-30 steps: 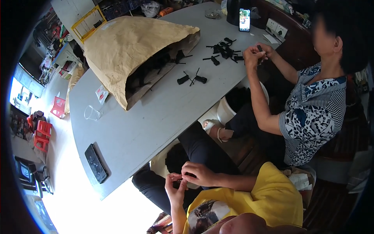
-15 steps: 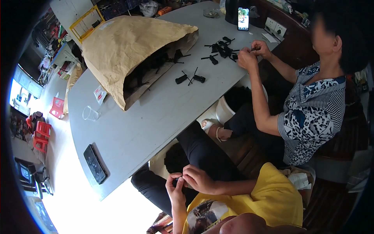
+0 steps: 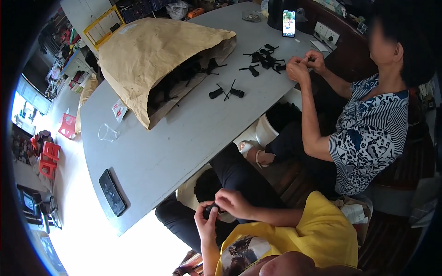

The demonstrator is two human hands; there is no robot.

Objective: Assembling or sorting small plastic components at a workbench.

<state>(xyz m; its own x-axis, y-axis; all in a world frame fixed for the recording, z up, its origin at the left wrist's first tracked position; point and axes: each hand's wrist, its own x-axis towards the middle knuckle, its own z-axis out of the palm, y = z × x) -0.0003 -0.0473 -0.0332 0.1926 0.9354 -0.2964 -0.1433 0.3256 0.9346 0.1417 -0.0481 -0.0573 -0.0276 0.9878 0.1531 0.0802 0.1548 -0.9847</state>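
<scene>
My left hand (image 3: pixel 205 221) is closed round a small black plastic part (image 3: pixel 210 210), held above my lap below the table edge. Close against its upper side is my right hand (image 3: pixel 234 203), its fingers bent and pressed together; whatever they pinch is too small to make out. On the table lie two black plastic pieces with thin rods (image 3: pixel 225 92), and a cluster of similar black pieces (image 3: pixel 264 59) is farther right. More black pieces show inside the mouth of a big brown paper sack (image 3: pixel 152 55).
A co-worker (image 3: pixel 368 124) in a patterned top sits at the right, both hands together over the table edge. The grey table (image 3: pixel 152 158) also bears a dark phone (image 3: pixel 112 193), a clear plastic cup (image 3: pixel 108 133) and a lit phone (image 3: pixel 288 24). White buckets (image 3: pixel 265 130) stand below.
My right hand has lifted slightly up from the part, and more of the black part shows in my left hand. The co-worker's hands have shifted a little to the right.
</scene>
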